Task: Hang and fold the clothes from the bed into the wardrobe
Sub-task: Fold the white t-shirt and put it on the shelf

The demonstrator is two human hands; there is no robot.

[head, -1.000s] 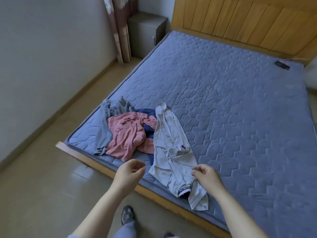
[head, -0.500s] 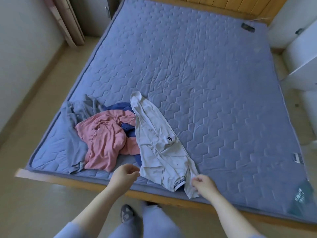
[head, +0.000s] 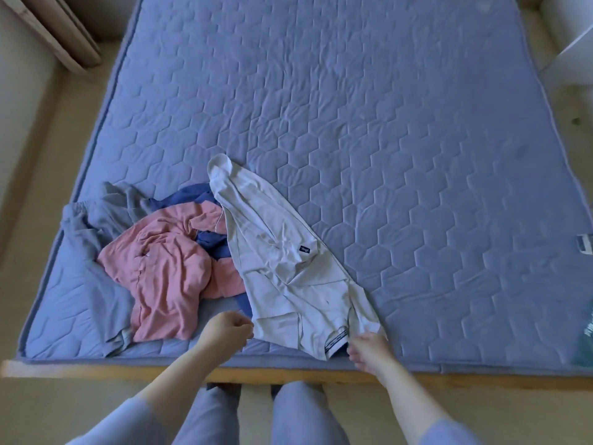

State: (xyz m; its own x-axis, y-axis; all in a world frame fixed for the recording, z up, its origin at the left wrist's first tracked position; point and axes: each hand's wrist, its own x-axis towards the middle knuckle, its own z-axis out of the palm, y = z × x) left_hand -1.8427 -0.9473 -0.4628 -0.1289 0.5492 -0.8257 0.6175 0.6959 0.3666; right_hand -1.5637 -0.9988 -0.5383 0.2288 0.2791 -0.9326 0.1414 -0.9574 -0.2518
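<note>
A white polo shirt (head: 282, 268) lies stretched out on the blue quilted bed (head: 385, 155), its collar end near the foot edge. My right hand (head: 369, 350) pinches the shirt's near edge by the collar. My left hand (head: 226, 330) hovers just left of the shirt's near corner with fingers loosely curled, and nothing shows in them. Left of the shirt a pink garment (head: 167, 271) lies crumpled on a dark blue one (head: 208, 242). A grey garment (head: 96, 226) spreads at the bed's left edge.
The wooden bed frame (head: 288, 377) runs along the foot edge in front of my legs. A curtain (head: 64, 33) hangs at the upper left. White furniture (head: 571, 36) stands at the upper right, past the bed.
My view has moved closer and tilted down over the bed. My right hand has dropped to the shirt's collar edge and taken hold of it; my left hand has stayed near the shirt's left corner.
</note>
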